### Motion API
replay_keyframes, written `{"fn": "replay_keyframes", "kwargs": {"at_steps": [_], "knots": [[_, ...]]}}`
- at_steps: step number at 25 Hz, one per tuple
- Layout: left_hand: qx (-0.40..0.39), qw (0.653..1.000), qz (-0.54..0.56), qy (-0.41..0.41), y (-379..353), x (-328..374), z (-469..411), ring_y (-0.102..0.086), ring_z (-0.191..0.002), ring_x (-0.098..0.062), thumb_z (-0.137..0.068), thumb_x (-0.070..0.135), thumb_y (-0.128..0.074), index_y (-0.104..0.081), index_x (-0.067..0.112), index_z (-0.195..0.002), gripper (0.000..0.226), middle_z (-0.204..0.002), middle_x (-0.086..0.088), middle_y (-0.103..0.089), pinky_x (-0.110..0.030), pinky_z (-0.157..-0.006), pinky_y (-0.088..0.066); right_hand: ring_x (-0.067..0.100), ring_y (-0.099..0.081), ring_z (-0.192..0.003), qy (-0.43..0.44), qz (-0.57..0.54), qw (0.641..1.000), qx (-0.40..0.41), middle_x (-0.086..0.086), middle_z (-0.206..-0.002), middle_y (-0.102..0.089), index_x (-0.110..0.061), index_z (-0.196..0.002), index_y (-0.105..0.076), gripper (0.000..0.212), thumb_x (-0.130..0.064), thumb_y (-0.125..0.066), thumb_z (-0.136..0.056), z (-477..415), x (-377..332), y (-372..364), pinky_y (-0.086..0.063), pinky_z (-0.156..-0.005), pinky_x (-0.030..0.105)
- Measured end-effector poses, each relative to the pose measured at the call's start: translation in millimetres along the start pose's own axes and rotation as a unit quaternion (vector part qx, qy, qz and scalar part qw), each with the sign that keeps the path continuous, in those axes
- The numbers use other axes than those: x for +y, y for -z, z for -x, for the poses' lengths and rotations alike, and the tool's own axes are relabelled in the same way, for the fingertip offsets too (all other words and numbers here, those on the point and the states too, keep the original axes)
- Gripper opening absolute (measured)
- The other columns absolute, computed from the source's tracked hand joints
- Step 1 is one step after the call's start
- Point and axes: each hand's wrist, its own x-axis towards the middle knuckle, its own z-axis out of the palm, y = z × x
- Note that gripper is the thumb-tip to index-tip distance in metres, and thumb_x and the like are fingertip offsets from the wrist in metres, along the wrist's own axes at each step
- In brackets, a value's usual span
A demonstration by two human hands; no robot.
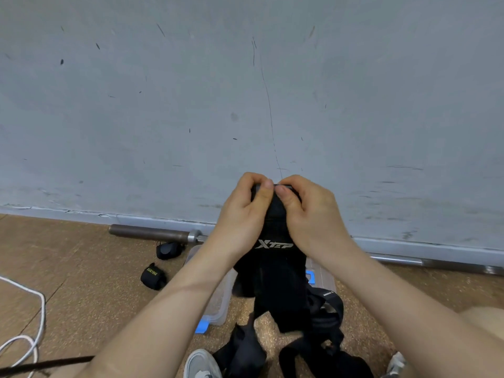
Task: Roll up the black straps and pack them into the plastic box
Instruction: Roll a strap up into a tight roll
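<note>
Head view: the left hand (242, 211) and right hand (308, 214), fingers curled, pinch the top end of a black strap (278, 271). It hangs toward 6 o'clock from them. The plastic box (221, 301) lies on the floor at their 7 o'clock.

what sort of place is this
Likely a gym or weights room: a steel barbell lies along the foot of the scuffed grey wall, the floor is speckled brown matting, and rolled black straps sit on it.
</note>
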Motion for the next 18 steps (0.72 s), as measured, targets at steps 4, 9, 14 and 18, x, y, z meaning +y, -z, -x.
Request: {"fn": "replay_keyframes", "kwargs": {"at_steps": [4,9,14,18], "knots": [[0.04,0.996,0.071,0.036,-21,-2,7,-0.055,-0.069,-0.008,-0.1,0.024,-0.054,-0.058,0.017,-0.088,0.014,-0.072,0.008,-0.059,-0.026,-0.067,-0.045,0.014,-0.048,-0.07,-0.065,0.001,0.998,0.022,-0.007,-0.071,-0.051,-0.02,-0.078,-0.043,0.03,-0.03,-0.035,-0.106,9,-2,-13,-0.033,-0.066,0.034],[0.091,0.99,0.11,0.001,-13,-6,-1,-0.054,-0.064,-0.013,-0.092,0.02,-0.06,-0.055,0.023,-0.07,0.023,-0.068,0.004,-0.06,-0.028,-0.059,-0.043,0.013,-0.061,-0.079,-0.126,-0.187,0.972,-0.067,0.0,-0.082,-0.064,-0.014,-0.093,-0.06,0.02,-0.03,-0.051,-0.102,-1,-1,-8,-0.05,-0.074,0.037],[0.103,0.994,0.035,-0.032,-1,-1,0,-0.054,-0.087,-0.005,-0.081,0.037,-0.074,-0.049,0.034,-0.094,0.028,-0.096,0.006,-0.054,-0.019,-0.074,-0.046,0.023,-0.056,-0.072,-0.1,-0.208,0.972,0.05,0.011,-0.075,-0.057,-0.01,-0.078,-0.054,0.024,-0.023,-0.058,-0.098,-14,0,2,-0.05,-0.067,0.042],[-0.039,0.999,0.022,0.023,2,-16,9,-0.051,-0.077,-0.008,-0.072,0.041,-0.083,-0.053,0.028,-0.101,0.044,-0.083,0.0,-0.05,-0.02,-0.071,-0.046,0.021,-0.051,-0.074,-0.163,-0.248,0.946,0.134,0.007,-0.078,-0.052,-0.015,-0.075,-0.05,0.033,-0.032,-0.05,-0.103,-33,9,14,-0.044,-0.069,0.038]]}}
